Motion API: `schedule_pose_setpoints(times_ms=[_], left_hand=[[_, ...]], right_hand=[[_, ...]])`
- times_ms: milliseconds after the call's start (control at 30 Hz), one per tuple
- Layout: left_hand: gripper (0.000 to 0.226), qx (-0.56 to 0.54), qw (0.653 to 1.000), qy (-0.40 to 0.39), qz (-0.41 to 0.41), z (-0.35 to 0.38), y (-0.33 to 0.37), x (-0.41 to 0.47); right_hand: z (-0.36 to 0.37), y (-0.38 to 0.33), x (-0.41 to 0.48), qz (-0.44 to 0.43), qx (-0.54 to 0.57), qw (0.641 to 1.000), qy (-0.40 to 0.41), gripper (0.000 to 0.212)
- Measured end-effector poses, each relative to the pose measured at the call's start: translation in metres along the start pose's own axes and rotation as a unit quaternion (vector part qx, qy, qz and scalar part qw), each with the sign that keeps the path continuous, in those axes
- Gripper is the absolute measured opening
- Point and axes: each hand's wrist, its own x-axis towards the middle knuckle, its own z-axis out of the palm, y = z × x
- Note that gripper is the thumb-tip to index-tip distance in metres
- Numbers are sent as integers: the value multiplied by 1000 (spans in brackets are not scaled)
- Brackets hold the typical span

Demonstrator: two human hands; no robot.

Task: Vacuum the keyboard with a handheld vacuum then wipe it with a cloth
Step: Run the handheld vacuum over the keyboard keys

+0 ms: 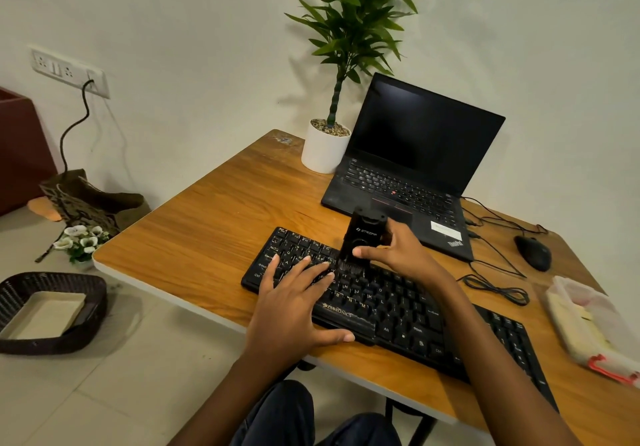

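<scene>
keyboard (398,310): black, lying along the near edge of the wooden tabletop (207,231), in front of the open laptop (415,140).
handheld vacuum (363,234): black, upright, brush end touching the upper key rows.
left grip (294,307): fingers spread flat, pressing the keyboard's left side.
right grip (398,251): fingers curled round the handheld vacuum.

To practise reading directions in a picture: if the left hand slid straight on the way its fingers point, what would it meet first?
Probably the vacuum, held upright by the right hand: the left hand lies flat on the keyboard, and its fingers point at the brush end close ahead.
</scene>
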Motion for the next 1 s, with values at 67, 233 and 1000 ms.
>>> schedule_pose_setpoints(times_ms=[67,233,1000], left_hand=[[95,1,1000,1,-1,0,0,0],[94,-1,1000,3,0,0,0,0],[94,-15,1000,6,0,1,0,1]], right_hand=[[-1,0,-2,8,9,999,-35,43],[-1,-2,-2,-13,-39,999,-6,44],[4,0,-7,15,-86,994,66,54]])
